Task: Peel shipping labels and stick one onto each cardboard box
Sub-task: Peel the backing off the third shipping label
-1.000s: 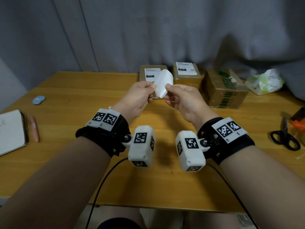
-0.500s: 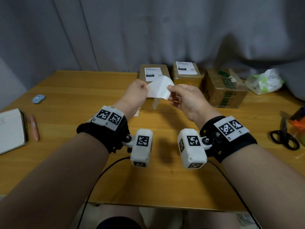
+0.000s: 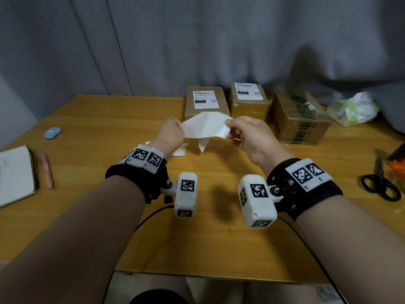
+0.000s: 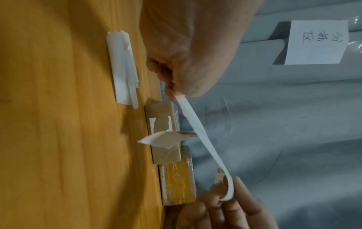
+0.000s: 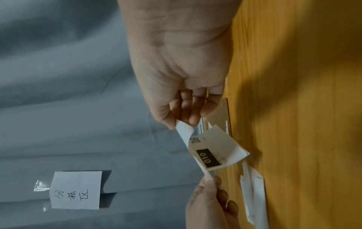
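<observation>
Both hands hold a white label sheet (image 3: 206,128) in the air above the table's middle. My left hand (image 3: 173,132) pinches its left end, my right hand (image 3: 247,132) its right end (image 5: 183,126). The sheet is splitting into two layers: a printed flap marked "010" (image 5: 209,156) curls down toward the table. Behind stand three cardboard boxes: the left box (image 3: 206,110) and the middle box (image 3: 248,105) each carry a white label, the right box (image 3: 300,121) with green print shows none on the faces I see.
Loose white backing sheets (image 3: 179,151) lie on the table under my left hand. A notebook (image 3: 15,174), a pen (image 3: 47,170) and a blue object (image 3: 52,132) sit at the left. Scissors (image 3: 379,185) and a plastic bag (image 3: 355,108) are at the right. A grey curtain hangs behind.
My hands have drawn apart and the folded sheet has opened out wide between them. One layer has come loose and now hangs down.
</observation>
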